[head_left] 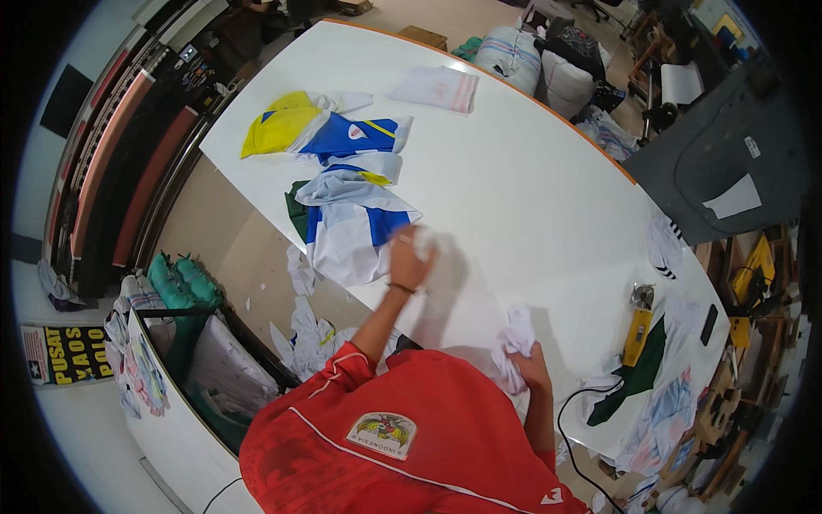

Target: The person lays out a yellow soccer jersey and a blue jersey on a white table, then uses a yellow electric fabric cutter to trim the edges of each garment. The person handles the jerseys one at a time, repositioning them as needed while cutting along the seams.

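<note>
My right hand (532, 369) is closed around a bunched piece of white cloth (515, 332) at the near side of the white table (522, 180). Reaching forward, my left hand (412, 259) is smeared by motion, so its fingers cannot be read. It is beside the edge of a white and blue fabric piece (347, 244); whether it touches the fabric I cannot tell. Behind that lie a blue piece with a crest (355, 135) and a yellow piece (282, 128). A folded white cloth with pink stripes (437, 89) is farther back.
On the right are a yellow electric cutter (636, 337) with a black cord (561, 415), dark green fabric (631, 381), a black phone (709, 325) and a white cloth with black stripes (664, 246). Scraps (312, 338) litter the floor at left, near an open bin (227, 364).
</note>
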Motion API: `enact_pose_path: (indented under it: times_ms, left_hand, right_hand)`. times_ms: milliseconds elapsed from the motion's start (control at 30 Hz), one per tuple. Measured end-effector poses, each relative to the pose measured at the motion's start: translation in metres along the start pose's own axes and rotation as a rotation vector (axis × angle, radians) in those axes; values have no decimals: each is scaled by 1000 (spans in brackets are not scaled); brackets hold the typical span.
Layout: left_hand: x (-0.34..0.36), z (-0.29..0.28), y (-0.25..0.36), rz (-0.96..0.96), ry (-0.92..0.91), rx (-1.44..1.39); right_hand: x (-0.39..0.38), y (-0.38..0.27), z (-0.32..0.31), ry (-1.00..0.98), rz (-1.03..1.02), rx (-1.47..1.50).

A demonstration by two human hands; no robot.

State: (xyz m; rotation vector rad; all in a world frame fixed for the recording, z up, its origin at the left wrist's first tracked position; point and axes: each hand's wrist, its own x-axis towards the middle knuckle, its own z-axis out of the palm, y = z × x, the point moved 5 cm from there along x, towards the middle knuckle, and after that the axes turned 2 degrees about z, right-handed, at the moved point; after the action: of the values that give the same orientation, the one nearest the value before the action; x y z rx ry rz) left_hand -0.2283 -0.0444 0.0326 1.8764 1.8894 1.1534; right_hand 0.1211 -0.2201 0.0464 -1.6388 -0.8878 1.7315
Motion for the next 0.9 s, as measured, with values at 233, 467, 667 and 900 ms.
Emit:
enact_pose_path:
  times_ms: [233, 467, 667, 900]
  left_hand:
    - [18, -109, -157, -706, 26, 391]
    - [5, -43, -13, -62, -180, -286]
    - [-83, -22, 221, 436, -1061, -1112]
    - [-30, -21, 123, 173, -654, -469]
  right_hand:
    - [-90, 65, -74, -420, 393, -1307]
    - [-62, -30, -29, 64, 2, -780]
    - [-5, -88, 56, -83, -540, -145]
    - [-14, -76, 15, 252, -881, -886]
